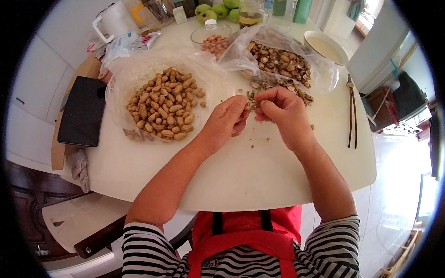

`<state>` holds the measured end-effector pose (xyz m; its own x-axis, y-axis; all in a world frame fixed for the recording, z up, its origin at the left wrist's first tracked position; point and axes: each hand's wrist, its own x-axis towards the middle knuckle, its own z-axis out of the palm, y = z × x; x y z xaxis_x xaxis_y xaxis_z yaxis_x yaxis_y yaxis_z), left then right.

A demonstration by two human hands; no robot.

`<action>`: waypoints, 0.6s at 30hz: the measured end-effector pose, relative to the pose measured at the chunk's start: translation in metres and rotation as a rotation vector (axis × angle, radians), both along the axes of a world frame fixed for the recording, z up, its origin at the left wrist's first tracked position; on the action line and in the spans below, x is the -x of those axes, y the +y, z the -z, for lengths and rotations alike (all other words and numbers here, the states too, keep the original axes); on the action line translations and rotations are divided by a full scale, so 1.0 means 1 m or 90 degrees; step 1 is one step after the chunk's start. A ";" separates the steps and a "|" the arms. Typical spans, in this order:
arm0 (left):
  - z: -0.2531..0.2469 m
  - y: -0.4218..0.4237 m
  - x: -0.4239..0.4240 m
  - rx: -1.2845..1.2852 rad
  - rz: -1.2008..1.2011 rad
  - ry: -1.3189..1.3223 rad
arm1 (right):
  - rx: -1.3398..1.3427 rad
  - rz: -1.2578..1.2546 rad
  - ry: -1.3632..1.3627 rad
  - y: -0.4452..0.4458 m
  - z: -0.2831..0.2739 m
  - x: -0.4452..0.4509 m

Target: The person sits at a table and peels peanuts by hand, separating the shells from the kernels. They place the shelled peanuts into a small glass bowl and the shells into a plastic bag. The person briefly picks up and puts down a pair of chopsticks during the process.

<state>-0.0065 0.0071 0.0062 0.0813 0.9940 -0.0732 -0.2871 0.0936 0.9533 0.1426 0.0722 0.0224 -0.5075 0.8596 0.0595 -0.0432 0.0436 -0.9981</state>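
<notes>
My left hand has its fingers closed on a peanut shell piece that shows at its fingertips. Close by on the right, my right hand has thumb and forefinger pinched together; whether something small is between them cannot be told. Unshelled peanuts lie heaped in an opened clear plastic bag to the left. Beyond my right hand, a second clear bag contains peanut shells, and more loose shells lie beside it. Shelled peanuts sit in a glass bowl farther back.
A black tablet-like device rests at the table's left edge. Two dark sticks and a white bowl of cloudy liquid are on the right. Behind stand a white kettle, green fruit and a glass mug.
</notes>
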 end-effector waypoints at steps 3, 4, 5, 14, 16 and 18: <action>0.000 0.000 0.002 0.008 0.022 -0.037 | -0.098 -0.017 -0.009 0.001 -0.003 0.000; -0.001 0.000 0.002 0.022 0.019 -0.045 | -0.107 -0.034 0.001 0.001 -0.006 0.001; -0.002 -0.001 0.001 0.036 0.016 -0.053 | -0.092 -0.063 -0.011 -0.001 -0.010 0.001; -0.001 -0.001 -0.003 0.030 0.003 -0.018 | -0.083 -0.047 -0.029 -0.006 -0.002 0.002; 0.000 -0.001 -0.002 0.027 0.005 -0.017 | -0.091 -0.047 -0.029 -0.007 -0.003 0.003; 0.002 -0.001 -0.003 0.024 -0.003 -0.007 | -0.130 -0.022 -0.046 -0.010 -0.003 0.004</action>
